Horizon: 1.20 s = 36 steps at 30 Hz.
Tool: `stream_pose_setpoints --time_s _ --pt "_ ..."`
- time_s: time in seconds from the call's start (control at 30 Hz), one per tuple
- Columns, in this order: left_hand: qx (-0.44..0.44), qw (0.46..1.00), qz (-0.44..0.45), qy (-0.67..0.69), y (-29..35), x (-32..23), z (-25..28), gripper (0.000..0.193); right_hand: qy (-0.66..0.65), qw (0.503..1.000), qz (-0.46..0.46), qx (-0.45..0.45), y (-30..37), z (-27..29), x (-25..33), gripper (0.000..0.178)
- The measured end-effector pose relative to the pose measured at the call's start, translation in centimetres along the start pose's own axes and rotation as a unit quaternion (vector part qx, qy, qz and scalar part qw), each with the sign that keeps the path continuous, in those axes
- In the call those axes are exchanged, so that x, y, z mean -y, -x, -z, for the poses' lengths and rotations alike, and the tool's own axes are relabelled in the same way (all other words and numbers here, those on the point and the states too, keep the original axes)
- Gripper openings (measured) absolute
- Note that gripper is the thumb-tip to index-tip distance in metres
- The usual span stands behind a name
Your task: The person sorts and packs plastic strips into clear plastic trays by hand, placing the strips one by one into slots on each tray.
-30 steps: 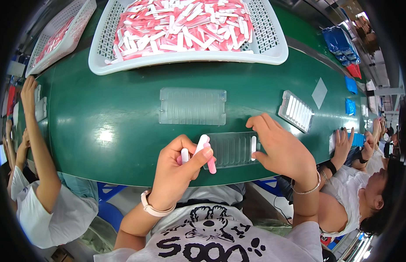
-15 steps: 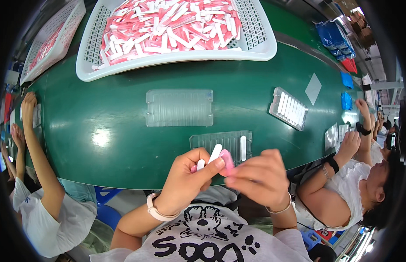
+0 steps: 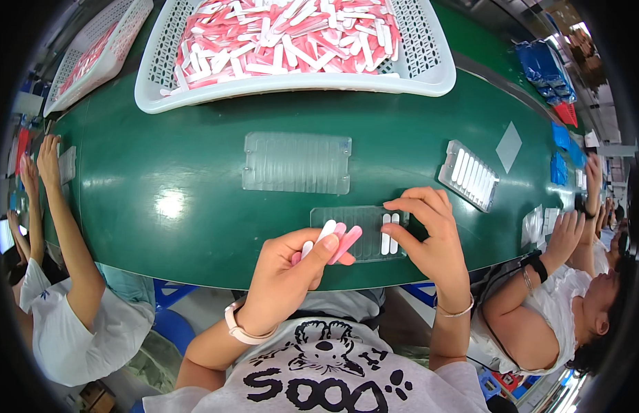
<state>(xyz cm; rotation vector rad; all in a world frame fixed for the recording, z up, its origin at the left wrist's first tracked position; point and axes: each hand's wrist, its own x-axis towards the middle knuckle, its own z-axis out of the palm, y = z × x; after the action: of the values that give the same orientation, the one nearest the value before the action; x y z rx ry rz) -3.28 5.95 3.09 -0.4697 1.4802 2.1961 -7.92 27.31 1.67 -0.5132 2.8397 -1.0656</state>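
My left hand (image 3: 285, 272) is closed around a small fan of flat, round-ended sticks, some white and some pink (image 3: 345, 244). It is beside a clear slotted plastic tray (image 3: 333, 217) near the table's front edge. Two white sticks (image 3: 385, 234) lie side by side in slots at that tray's right end. Over this end is my right hand (image 3: 433, 230), thumb and forefinger apart, with the thumb tip at the right-hand stick; nothing is gripped between them.
Beyond lies a clear ribbed tray (image 3: 297, 162). A tray filled with white sticks (image 3: 469, 175) sits to the right, near a pale diamond-shaped sheet (image 3: 508, 146). A big white basket (image 3: 299, 84) of pink and white sticks stands at the back. Co-workers' arms (image 3: 68, 234) are at both sides.
My right hand has moved from the sticks in my left hand to the tray's right end. A second white stick now lies there beside the first. The view has shifted slightly.
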Motion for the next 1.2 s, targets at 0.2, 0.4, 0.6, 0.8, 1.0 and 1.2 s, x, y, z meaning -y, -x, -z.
stream_pose_setpoints --time_s 0.2,0.4,0.6,0.8,1.0,1.2 --pt "0.030 0.996 0.000 -0.081 -0.2 0.3 -0.3 0.023 -0.003 0.998 0.053 -0.023 -0.2 0.5 1.3 0.031" --pt "0.117 0.992 0.019 -0.044 0.0 0.1 -0.4 0.025 -0.335 0.931 0.133 0.053 0.4 -0.5 0.3 0.018" --pt "0.103 0.992 0.071 -0.015 0.1 0.4 0.6 0.026 -0.251 0.964 0.058 0.074 -1.2 2.4 -0.8 0.006" --pt "0.079 0.993 0.082 -0.021 0.6 0.7 1.9 0.026 -0.061 0.978 0.101 0.174 -3.7 1.8 -0.1 0.011" --pt "0.073 0.993 0.064 -0.059 0.9 0.5 1.5 0.026 -0.028 0.985 0.032 0.170 -3.5 1.7 1.0 0.014" --pt "0.091 0.991 0.059 -0.081 0.9 0.5 0.8 0.027 -0.225 0.967 0.052 0.107 -1.5 0.4 3.2 0.017"
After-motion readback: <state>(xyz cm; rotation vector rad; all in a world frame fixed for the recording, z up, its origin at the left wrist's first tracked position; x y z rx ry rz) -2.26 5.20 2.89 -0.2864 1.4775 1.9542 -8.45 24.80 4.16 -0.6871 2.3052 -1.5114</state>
